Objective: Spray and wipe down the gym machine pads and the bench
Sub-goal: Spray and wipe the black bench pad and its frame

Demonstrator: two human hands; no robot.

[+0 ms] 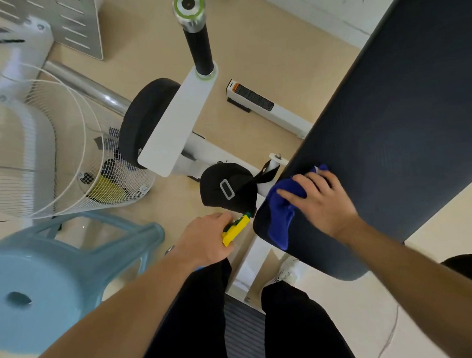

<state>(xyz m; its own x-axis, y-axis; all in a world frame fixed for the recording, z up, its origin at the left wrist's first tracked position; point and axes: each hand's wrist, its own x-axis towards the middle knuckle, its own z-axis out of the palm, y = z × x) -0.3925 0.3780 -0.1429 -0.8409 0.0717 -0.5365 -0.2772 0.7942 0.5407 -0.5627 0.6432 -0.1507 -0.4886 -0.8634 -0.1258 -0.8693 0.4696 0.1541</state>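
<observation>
Presently, head view: the dark bench pad (389, 118) runs as a long slab from one o'clock down to five o'clock of the frame. The right hand (319, 202) lies on its near end, at about four o'clock. Its fingers are straight and slightly spread, pressing a blue cloth (281, 217) flat against the pad. The cloth is bunched under the fingers and hangs over the pad's rounded edge toward six o'clock.

The left hand (205, 239) is at six o'clock, just beside the pad's end and apart from it. Its fingers are curled round a spray bottle (235, 229), of which only the yellow-and-green head shows, nozzle directed toward one o'clock.

A black cap-like item (227, 187) sits just above the nozzle, near frame centre. A round black machine pad (143, 118) stands at ten o'clock beside a white arm carrying a black-gripped handle (198, 48) at twelve. A white fan (38, 147) occupies nine o'clock and a pale blue stool (44, 282) eight o'clock.
</observation>
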